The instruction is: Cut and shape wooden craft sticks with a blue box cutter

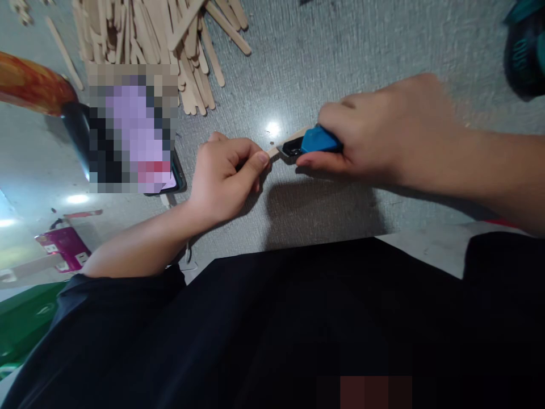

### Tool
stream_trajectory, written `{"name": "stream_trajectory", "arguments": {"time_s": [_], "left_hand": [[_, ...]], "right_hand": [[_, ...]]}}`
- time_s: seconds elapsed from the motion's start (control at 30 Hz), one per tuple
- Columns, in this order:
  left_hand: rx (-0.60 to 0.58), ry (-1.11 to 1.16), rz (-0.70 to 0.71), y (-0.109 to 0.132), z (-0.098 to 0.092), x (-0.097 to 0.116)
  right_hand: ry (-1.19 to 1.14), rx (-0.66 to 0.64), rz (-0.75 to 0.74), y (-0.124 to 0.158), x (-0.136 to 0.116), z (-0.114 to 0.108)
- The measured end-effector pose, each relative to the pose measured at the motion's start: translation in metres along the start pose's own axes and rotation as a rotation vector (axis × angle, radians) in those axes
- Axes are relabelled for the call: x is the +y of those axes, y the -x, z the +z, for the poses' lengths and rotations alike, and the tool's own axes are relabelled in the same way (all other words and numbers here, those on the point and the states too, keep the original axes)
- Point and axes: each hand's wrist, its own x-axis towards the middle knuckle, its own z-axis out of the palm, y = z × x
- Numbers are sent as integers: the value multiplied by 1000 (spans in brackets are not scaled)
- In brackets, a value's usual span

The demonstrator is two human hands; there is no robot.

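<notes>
Between finger and thumb, my left hand (227, 173) pinches one end of a wooden craft stick (273, 153) just above the grey textured table. My right hand (374, 128) is closed round a blue and black utility knife (320, 141), thumb along its lower side. The knife's tip meets the stick a short way right of my left fingertips. Part of the stick's far end shows behind the knife. How deep the blade sits in the wood I cannot tell.
A heap of craft sticks (140, 31) lies at the upper left. Below it is a phone (179, 170), its screen blurred, with a cable. An orange-and-black cylindrical object (34, 85) and a purple box (63, 247) are at the left. A dark teal-marked object (525, 57) stands at the upper right.
</notes>
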Motion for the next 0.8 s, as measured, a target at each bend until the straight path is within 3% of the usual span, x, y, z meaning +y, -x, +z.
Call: {"name": "stream_trajectory", "arguments": {"time_s": [0.13,0.27,0.57,0.8], "left_hand": [[7,-60,133,0,1,1],[14,-102,153,0,2,1],[35,-142,166,0,1,-1],[22,-124,147,1,2,-1]], "right_hand": [[-248,13,1,0,4,2],[-354,32,-7,-1,3,2],[-144,130,-201,0,8,5],[111,114,-201,2,4,5]]}}
